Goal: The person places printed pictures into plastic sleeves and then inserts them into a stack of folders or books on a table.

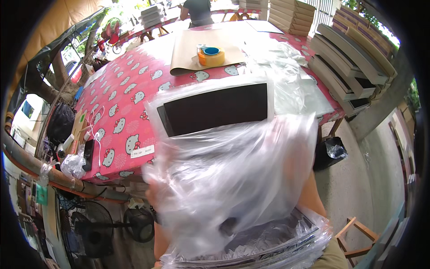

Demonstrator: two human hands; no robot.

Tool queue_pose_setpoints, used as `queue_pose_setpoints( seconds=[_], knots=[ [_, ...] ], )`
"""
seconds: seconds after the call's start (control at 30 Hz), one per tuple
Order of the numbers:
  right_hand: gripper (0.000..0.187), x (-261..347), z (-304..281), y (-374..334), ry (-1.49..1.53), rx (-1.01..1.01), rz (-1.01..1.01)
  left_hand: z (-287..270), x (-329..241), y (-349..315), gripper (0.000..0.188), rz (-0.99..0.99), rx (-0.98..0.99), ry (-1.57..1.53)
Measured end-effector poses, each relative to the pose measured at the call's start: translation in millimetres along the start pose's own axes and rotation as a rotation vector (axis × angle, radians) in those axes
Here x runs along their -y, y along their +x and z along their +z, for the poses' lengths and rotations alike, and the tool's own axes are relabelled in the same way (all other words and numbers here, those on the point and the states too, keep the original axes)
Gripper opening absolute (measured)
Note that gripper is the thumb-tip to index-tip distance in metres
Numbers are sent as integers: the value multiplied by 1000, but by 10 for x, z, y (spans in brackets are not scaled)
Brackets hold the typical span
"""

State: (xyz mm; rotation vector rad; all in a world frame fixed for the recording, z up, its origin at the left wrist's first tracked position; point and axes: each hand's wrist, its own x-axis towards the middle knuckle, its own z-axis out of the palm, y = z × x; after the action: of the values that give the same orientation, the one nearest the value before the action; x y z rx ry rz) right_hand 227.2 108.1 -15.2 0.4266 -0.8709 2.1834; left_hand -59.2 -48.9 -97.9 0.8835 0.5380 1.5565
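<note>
A large clear plastic bag (237, 175) is spread between my two hands, blurred by motion. My left hand (153, 190) grips its left edge, the fingers smeared and partly covered. My right forearm (315, 197) rises behind the bag's right side; the right hand shows only faintly through the film, at the bag's edge. Beyond the bag, a black flat panel (215, 110) in clear plastic lies at the table's near edge. On my lap rests a stack of plastic-wrapped dark flat pieces (273, 249).
The table has a pink patterned cloth (118, 107). On it are brown paper (183, 49) with tape rolls (210, 56), loose plastic sheets (286, 85) and a phone (88, 154). Stacked panels (349, 67) stand right. A fan (92, 228) is lower left; a person (198, 11) is far back.
</note>
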Motion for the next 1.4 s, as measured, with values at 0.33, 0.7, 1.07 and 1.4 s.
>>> queue_pose_setpoints(
  seconds=[0.33,0.7,1.07,1.4],
  knots=[
    [30,-317,6,36,-491,572,1003,-948,-251,-98,41,465,-529,412],
    [38,475,-494,457,-1854,-528,127,234,-961,1194,53,100,-315,1333],
    [37,323,-131,391,-2193,-329,-464,327,-724,898,52,756,-348,1854],
    [8,390,6,236,-1905,-336,-546,484,-727,720,47,861,-343,1854]
  ],
)
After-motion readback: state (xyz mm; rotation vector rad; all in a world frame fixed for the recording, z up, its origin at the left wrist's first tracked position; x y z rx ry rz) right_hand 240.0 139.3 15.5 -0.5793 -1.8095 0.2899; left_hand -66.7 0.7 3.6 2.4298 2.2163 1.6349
